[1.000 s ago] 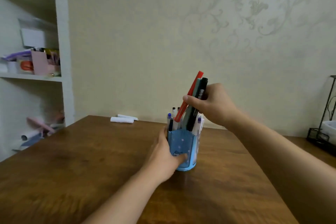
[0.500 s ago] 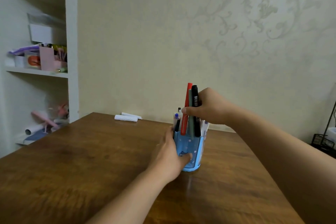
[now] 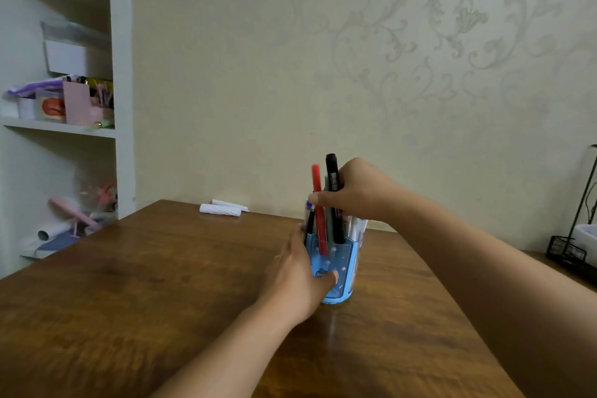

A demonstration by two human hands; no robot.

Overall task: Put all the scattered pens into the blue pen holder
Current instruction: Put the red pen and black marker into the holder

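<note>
Pens [image 3: 326, 203] deeper in holder [image 3: 336, 268] now

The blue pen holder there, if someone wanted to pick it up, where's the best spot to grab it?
Probably low on the side wall of the blue pen holder, coming in from the side, as the left hand wraps it now. It stands upright and pens such as the red pen stick out of its open top, so a grasp from above would likely knock them.

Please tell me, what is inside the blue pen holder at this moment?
The blue pen holder contains a red pen, a grey-green pen and a black marker, all held by the right hand, plus some blue-capped and white pens. Their lower ends are hidden by its wall.
</note>
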